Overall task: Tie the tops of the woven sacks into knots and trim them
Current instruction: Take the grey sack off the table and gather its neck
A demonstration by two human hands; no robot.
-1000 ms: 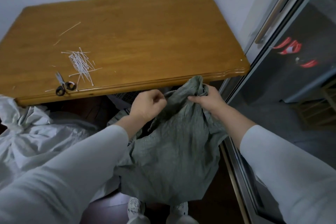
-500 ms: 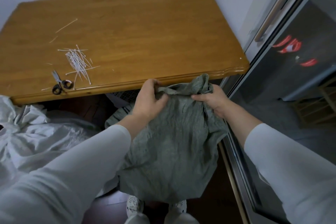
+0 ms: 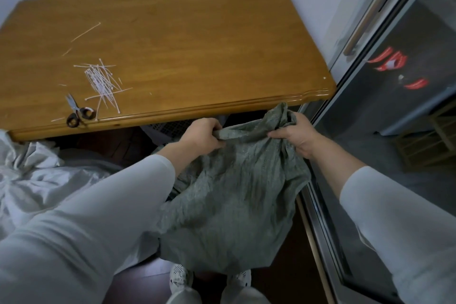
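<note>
White crumpled sacks (image 3: 37, 180) lie heaped at the far left, below the edge of the wooden table (image 3: 197, 32). On the table's near left corner a pair of scissors (image 3: 78, 113) rests close to the rim, just beside a loose pile of thin white ties (image 3: 102, 81). In front of the table the left hand (image 3: 201, 134) grips the top edge of a grey-green woven sack (image 3: 234, 200), fingers curled over the fabric. The sack hangs between both hands, below the table's front edge, its body dropping toward a pair of white shoes (image 3: 181, 276). The right hand (image 3: 294, 134) clutches the bunched right end of the sack's top, which sticks up above the knuckles. A glass sliding door (image 3: 394, 155) stands at the far right.
</note>
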